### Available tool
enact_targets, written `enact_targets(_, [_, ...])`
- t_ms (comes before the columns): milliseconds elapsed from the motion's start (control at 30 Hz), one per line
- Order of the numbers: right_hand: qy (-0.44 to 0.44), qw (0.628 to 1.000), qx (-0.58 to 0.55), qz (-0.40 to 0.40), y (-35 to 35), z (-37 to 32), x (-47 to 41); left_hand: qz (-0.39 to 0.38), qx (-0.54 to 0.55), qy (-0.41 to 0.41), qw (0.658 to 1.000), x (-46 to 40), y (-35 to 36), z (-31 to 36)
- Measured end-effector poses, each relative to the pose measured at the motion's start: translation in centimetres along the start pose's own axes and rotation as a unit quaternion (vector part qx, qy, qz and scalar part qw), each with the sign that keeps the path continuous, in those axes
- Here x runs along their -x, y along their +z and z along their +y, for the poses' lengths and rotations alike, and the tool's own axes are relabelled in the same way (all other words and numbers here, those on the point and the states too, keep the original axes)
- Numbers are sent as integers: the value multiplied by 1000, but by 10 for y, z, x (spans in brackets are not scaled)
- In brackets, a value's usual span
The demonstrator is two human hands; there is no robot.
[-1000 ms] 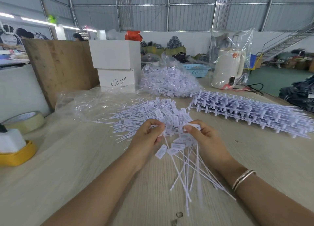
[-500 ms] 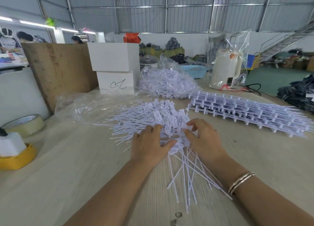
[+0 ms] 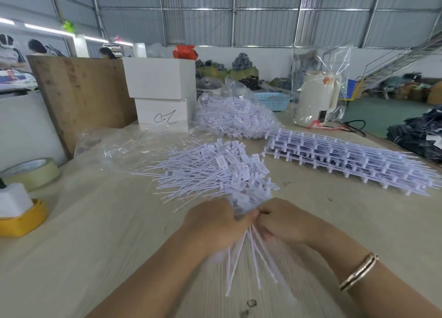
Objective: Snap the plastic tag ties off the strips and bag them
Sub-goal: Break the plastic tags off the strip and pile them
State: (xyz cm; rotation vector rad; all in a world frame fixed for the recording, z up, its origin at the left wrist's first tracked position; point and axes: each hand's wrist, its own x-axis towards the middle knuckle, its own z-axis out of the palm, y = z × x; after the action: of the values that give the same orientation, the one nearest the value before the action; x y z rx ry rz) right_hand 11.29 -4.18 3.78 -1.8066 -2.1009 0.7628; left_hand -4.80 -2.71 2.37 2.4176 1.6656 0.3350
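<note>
My left hand and my right hand are together at the table's middle, both gripping a bundle of white tag ties whose thin tails fan out toward me. Just beyond the hands lies a loose pile of snapped-off ties. A stack of uncut strips lies to the right. A clear bag filled with ties sits farther back, and an empty clear bag lies flat at the left of the pile.
Two stacked white boxes and a wooden board stand at the back left. A tape roll and a yellow holder sit at the left edge. A bagged cream kettle stands back right.
My hands went from pressing down on the ties on the table to closing around them as one bundle. The bundle's tails have drawn closer together.
</note>
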Motion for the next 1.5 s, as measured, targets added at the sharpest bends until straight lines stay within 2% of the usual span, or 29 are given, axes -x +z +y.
enact_targets(133, [-19, 996, -84, -34, 6, -3, -3, -28, -4, 21, 999, -1, 1, -3])
enact_targets(200, [-19, 993, -117, -15, 7, -1, -5, -53, -34, 31, 997, -2, 1, -6])
enact_targets(300, [-30, 989, -146, 17, 10, 3, -6, -51, -28, 42, 997, -4, 3, -8])
enact_targets(433, [-39, 974, -181, 130, 4, 11, -10, -19, -50, 42, 998, -9, 2, -13])
enact_targets(533, [-51, 942, -226, 243, -3, 22, -14, -23, -66, 31, 997, -11, 3, -19])
enact_targets(633, [-40, 921, -242, 302, -4, 35, -19, -22, -78, 56, 995, -9, 4, -21])
enact_targets(767, [-14, 915, -244, 320, -5, 49, -28, -17, -75, 94, 993, -8, 1, -24])
enact_targets(900, [-7, 902, -268, 338, -6, 58, -34, 27, -32, 116, 992, -11, -14, -29])
enact_targets(1000, [-17, 909, -251, 333, -3, 58, -35, 89, -22, 124, 988, -26, -34, -36])
enact_targets(1133, [-32, 912, -255, 320, -3, 57, -37, 196, -65, 132, 969, -57, -60, -55])
enact_targets(1200, [-36, 916, -251, 310, -3, 55, -38, 181, -106, 106, 972, -71, -63, -68])
enact_targets(1300, [-43, 921, -250, 295, -2, 53, -38, 103, -193, 84, 972, -85, -46, -88])
enact_targets(1367, [-48, 921, -255, 291, -2, 53, -38, 57, -202, 68, 975, -87, -25, -96])
enact_targets(1500, [-51, 923, -262, 279, -2, 53, -39, 88, -178, 52, 979, -87, -4, -101])
